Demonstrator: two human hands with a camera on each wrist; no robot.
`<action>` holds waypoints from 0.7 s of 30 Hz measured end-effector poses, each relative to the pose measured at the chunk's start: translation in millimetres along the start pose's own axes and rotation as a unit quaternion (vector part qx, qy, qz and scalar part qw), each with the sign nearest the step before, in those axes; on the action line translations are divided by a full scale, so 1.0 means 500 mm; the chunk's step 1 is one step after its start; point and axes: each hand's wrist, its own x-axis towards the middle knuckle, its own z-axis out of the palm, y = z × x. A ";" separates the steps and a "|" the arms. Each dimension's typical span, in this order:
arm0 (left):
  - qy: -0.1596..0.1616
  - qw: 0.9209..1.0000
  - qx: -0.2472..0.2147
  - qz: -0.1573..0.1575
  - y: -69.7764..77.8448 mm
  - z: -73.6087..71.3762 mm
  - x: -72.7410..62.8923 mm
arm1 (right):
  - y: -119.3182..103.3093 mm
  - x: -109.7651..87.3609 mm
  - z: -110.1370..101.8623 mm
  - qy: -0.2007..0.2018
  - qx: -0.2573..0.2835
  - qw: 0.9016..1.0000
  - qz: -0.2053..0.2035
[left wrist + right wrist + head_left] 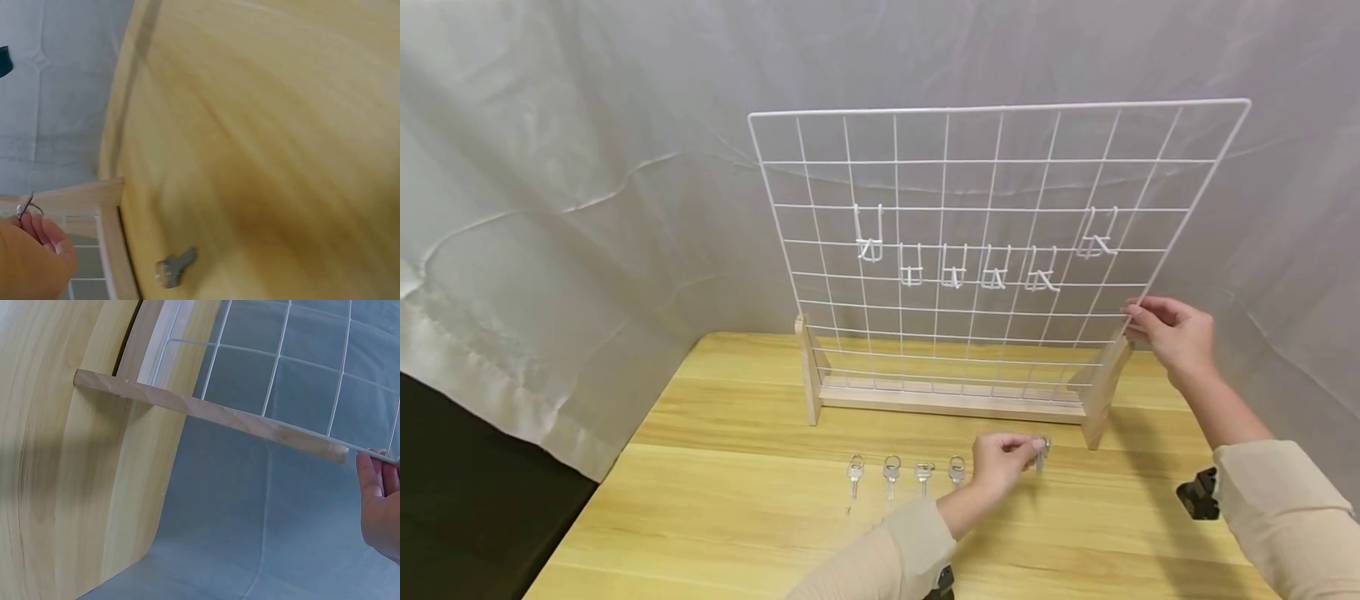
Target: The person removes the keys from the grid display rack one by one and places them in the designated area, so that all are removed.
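My left hand [1000, 460] pinches a small silver key [1041, 458] by its ring end, over the table in front of the stand. In the left wrist view the key ring [36, 208] sticks out past the fingertips of that hand [37, 259]. My right hand [1180, 337] grips the right edge of a white wire grid panel [1000, 108], just above the wooden stand's side leg [1105, 396]. Thumb and fingers of the right hand [382, 500] pinch the edge wire. Several more silver keys with rings [891, 471] lie in a row left of my left hand.
Several white wire hooks [953, 271] hang on the grid's middle rows, the outer two higher. The stand's wooden base bar [947, 402] runs along the wood-grain table [722, 467]. Grey cloth [625, 125] hangs behind and at the sides.
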 end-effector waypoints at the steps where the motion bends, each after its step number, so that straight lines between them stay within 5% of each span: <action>1: 0.002 1.000 -0.001 -0.004 -0.006 0.000 -0.001 | 0.000 0.000 0.000 0.001 -0.001 1.000 0.001; 13: 0.036 0.998 0.021 -0.043 -0.066 -0.003 0.007 | 0.000 -0.001 -0.001 0.011 -0.010 1.000 0.008; 21: 0.056 0.994 0.060 -0.067 -0.075 0.004 0.016 | -0.001 0.000 -0.003 0.016 -0.023 1.000 0.011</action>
